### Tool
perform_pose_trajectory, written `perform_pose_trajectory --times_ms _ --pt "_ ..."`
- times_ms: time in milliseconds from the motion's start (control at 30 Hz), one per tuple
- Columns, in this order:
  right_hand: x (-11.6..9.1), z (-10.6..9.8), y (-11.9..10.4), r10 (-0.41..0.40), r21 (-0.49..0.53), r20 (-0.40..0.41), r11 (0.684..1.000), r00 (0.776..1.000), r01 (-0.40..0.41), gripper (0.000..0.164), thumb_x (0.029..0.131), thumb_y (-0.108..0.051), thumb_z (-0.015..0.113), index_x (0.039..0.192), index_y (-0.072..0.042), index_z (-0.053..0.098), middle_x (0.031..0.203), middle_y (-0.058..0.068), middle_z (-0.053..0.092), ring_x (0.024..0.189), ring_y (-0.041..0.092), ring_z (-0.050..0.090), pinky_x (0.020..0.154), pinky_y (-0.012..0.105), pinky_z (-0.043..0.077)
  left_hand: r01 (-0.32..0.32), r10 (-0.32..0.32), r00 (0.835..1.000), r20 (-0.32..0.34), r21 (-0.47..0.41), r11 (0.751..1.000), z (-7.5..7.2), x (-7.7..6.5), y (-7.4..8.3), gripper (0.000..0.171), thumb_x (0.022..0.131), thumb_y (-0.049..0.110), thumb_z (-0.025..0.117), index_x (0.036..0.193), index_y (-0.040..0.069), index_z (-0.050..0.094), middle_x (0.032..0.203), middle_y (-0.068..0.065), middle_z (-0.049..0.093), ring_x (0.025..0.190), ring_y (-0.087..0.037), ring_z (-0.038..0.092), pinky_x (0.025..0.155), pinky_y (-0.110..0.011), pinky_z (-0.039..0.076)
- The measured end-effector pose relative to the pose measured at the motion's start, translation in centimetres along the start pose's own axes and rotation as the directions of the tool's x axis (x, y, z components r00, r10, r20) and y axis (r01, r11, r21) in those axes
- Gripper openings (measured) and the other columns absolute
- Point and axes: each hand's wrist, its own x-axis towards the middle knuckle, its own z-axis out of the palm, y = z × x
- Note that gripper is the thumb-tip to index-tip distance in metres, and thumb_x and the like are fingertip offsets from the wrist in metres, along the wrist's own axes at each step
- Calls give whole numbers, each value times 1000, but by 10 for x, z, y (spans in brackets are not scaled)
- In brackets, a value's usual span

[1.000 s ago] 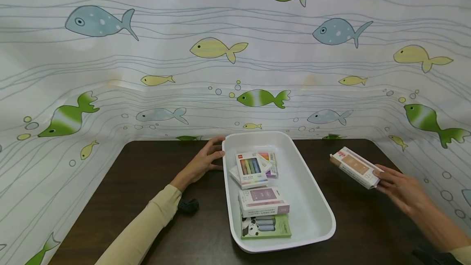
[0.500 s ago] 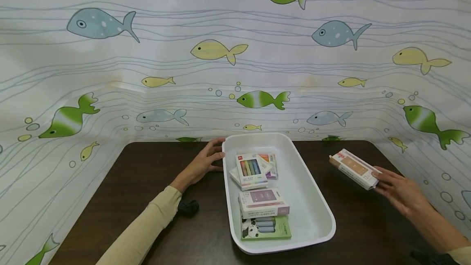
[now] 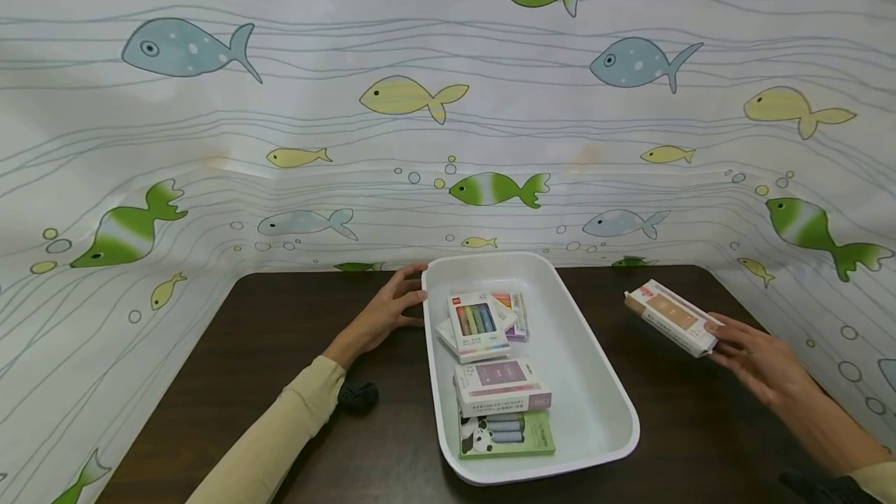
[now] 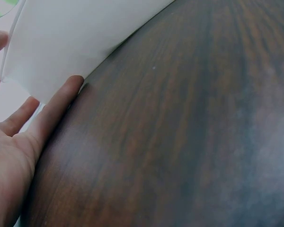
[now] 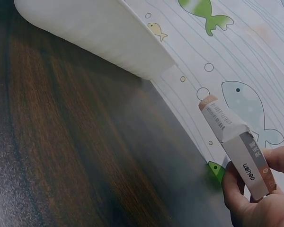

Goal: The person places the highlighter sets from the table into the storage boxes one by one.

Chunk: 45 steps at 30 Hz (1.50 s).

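Observation:
In the head view, my left hand rests against the left wall of a white plastic tub, near its far corner. The left wrist view has its spread fingers lying along the tub's outer side. To the right of the tub, my right hand holds a white-and-brown cardboard box by its near end, tilted above the table. In the right wrist view the thumb and fingers pinch this box, which has "deli" printed on one side.
Inside the tub lie a white box of coloured sticks, a pink-and-white box, a green panda box and a purple-orange pack. A dark wood table carries the tub. Fish-patterned sheeting encloses the table's back and sides.
The right hand and its box have shifted very slightly to the left. The left hand and the tub stay as they were.

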Motion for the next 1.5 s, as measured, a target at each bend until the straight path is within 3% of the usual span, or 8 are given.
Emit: perform_pose_trajectory --times_ms 367,633,933,1233,1500 --pt "3 1 2 21 -31 -35 999 999 -22 28 99 -4 68 88 -27 79 92 -11 66 83 9 67 72 33 60 1 -1 1000 2 -3 1000 1 -1 0 55 108 21 56 157 28 32 152 -14 37 132 -37 48 93 -54 53" --pt "2 2 -1 -6 -48 70 999 998 10 29 104 -3 60 98 -26 77 101 -9 65 90 11 67 77 33 59 -5 5 1000 10 -5 1000 1 1 2 56 109 19 55 159 26 31 153 -15 35 134 -38 45 94 -55 53" --pt "6 8 -5 9 -55 77 999 997 -4 26 104 -4 60 100 -26 74 106 -10 60 92 10 67 78 33 58 4 -4 1000 2 -7 1000 -1 1 2 56 108 21 55 158 26 31 153 -15 36 134 -38 46 93 -55 53" --pt "6 11 -9 45 51 83 997 996 -49 30 104 0 58 99 -21 79 100 -5 66 90 15 68 78 36 59 -7 7 1000 10 -3 1000 -1 3 1 56 109 19 54 159 25 30 153 -17 34 134 -41 45 93 -56 52" --pt "2 9 -7 46 77 101 996 994 -54 33 104 2 55 99 -19 79 100 -4 67 90 16 68 79 36 59 1 -1 1000 3 -10 1000 -1 2 1 55 109 18 54 158 26 32 152 -16 37 132 -39 48 93 -55 53"
